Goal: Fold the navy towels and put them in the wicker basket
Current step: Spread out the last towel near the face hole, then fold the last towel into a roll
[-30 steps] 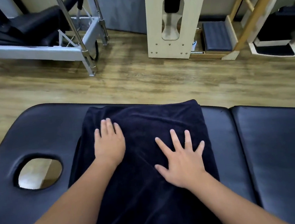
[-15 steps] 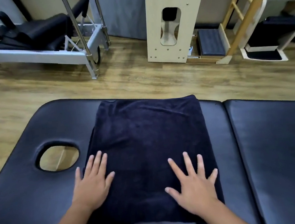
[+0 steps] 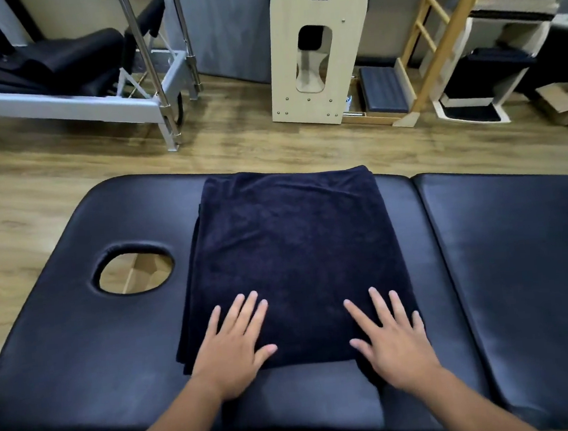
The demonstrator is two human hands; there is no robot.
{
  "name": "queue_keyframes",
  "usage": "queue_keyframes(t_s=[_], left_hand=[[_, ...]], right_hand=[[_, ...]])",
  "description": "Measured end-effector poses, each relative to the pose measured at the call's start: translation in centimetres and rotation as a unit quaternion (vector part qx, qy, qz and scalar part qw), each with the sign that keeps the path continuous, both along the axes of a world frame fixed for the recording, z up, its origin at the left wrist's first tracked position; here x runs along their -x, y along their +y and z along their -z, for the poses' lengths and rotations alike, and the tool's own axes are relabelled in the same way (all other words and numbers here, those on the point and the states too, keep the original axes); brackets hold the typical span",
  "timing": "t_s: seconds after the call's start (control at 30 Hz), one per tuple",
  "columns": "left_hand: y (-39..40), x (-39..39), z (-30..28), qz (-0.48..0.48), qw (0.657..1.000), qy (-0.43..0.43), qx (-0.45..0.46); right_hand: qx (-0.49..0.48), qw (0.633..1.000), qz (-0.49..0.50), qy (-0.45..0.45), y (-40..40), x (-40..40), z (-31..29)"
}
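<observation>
Folded navy towel [image 3: 296, 259] mid-frame on black massage table [image 3: 520, 263], left hand [image 3: 234, 350] and right hand [image 3: 395, 343] flat on its lower edge, fingers spread, gripping nothing

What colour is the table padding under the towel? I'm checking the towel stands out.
Black, glossy padding on the massage table, seen in the head view; the navy towel barely contrasts.

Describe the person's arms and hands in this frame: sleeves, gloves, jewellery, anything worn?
Both forearms are bare as far as the frame shows; no sleeve edge is in view. The left hand and right hand wear no gloves. No watch, bracelet or ring is visible on either wrist or on any finger. Nails look short and unpainted. No tape, markers or straps.
</observation>
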State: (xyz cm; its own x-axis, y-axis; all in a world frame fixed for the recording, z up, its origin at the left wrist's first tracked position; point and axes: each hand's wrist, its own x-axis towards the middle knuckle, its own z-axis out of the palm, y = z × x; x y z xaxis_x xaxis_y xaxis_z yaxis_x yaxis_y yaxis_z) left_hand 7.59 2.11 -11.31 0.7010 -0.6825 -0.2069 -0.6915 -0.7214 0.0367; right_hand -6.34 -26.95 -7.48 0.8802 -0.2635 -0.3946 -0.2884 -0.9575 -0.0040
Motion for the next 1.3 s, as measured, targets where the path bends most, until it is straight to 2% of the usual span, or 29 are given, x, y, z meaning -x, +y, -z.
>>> queue_keyframes(t_s=[0.17,0.3,0.43,0.5,0.63,0.9,1.03,1.1,1.2,1.3], left_hand=[[3.1,-0.7,-0.2,0.032,0.999,-0.012,-0.034],[3.8,-1.3,-0.5,0.085,0.992,-0.023,-0.095],[2.8,-1.3,-2.3,0.133,0.980,-0.056,-0.136],[2.6,-1.0,-2.8,0.116,0.983,-0.074,-0.121],[1.8,-1.1,-4.1,0.063,0.988,-0.039,-0.132],[1.8,-2.1,-5.7,0.030,0.994,-0.003,-0.100],[2.2,-3.3,-7.0,0.012,0.991,0.101,-0.082],[2.3,-4.2,-8.3,-0.007,0.982,0.178,-0.062],[2.0,-5.4,-10.7,0.024,0.948,0.291,-0.126],[1.9,-7.1,-12.9,0.008,0.929,0.350,-0.119]], right_hand=[[0.015,0.999,0.047,0.013,-0.9,1.5,0.6],[0.002,1.000,-0.019,0.002,-0.6,3.3,1.4],[0.016,1.000,0.012,0.011,-1.9,2.8,1.7],[0.043,0.999,0.003,-0.005,-1.6,2.4,1.7],[0.063,0.997,0.008,-0.053,-0.6,1.6,1.0],[0.108,0.994,-0.012,-0.029,-0.8,1.8,-0.7],[0.055,0.998,-0.042,0.005,-0.3,1.5,-3.2],[0.016,0.996,-0.074,0.053,-0.2,1.1,-4.8],[-0.054,0.977,-0.137,0.154,-0.1,0.1,-7.6],[-0.111,0.956,-0.129,0.239,-0.8,-2.3,-11.1]])
